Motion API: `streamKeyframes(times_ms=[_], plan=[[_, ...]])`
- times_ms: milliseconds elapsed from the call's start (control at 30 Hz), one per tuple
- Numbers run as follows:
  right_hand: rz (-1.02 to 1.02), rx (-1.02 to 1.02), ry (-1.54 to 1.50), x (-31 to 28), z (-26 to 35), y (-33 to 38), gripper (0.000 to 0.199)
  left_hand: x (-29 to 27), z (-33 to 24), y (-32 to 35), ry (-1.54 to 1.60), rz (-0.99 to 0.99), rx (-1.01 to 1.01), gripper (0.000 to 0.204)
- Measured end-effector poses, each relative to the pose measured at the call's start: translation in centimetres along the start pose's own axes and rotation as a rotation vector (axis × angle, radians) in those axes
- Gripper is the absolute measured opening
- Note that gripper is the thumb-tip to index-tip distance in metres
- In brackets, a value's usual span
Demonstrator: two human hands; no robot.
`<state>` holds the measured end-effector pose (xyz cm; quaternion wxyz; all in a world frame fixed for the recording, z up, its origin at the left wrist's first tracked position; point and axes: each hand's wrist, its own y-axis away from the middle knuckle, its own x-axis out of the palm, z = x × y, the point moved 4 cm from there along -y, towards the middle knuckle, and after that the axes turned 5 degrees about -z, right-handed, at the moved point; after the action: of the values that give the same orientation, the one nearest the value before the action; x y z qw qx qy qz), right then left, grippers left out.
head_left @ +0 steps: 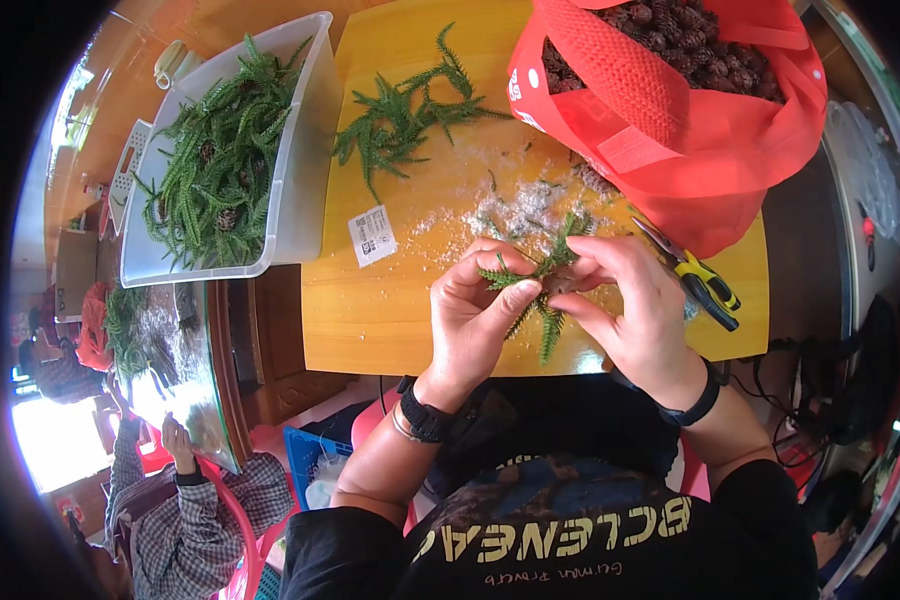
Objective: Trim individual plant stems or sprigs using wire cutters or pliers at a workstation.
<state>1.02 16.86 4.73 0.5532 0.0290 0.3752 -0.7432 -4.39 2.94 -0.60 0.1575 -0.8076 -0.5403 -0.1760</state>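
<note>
Over the near edge of the yellow table, a green artificial pine sprig [550,335] is between my two hands. My left hand [470,315] pinches its middle between thumb and fingers. My right hand [640,305] has thumb and fingertips closed at the sprig's right side; a small brownish bit shows there, too unclear to name. White flakes [530,207] lie scattered just beyond my fingers. To the right of my right hand rest yellow-and-black handled pliers [705,285].
A clear plastic bin [295,150] full of green sprigs and some cones stands at the left. Loose sprigs [390,125] and a white label [372,236] lie on the table. A red bag [700,190] of pine cones [685,40] fills the far right. Another person [190,520] sits lower left.
</note>
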Motion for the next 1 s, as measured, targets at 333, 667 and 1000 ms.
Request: streamKeyframes(times_ms=[333, 667, 1000], plan=[[-0.046, 0.035, -0.040, 0.00, -0.42, 0.36, 0.048, 0.26, 0.48, 0.10, 0.059, 0.028, -0.044, 0.014], [-0.077, 0.022, -0.038, 0.09, -0.59, 0.41, 0.045, 0.79, 0.49, 0.12, 0.158, 0.079, -0.199, 0.013], [-0.062, -0.020, 0.093, -0.40, -0.39, 0.09, 0.044, 0.88, 0.62, 0.46, 0.140, 0.026, -0.233, 0.012]])
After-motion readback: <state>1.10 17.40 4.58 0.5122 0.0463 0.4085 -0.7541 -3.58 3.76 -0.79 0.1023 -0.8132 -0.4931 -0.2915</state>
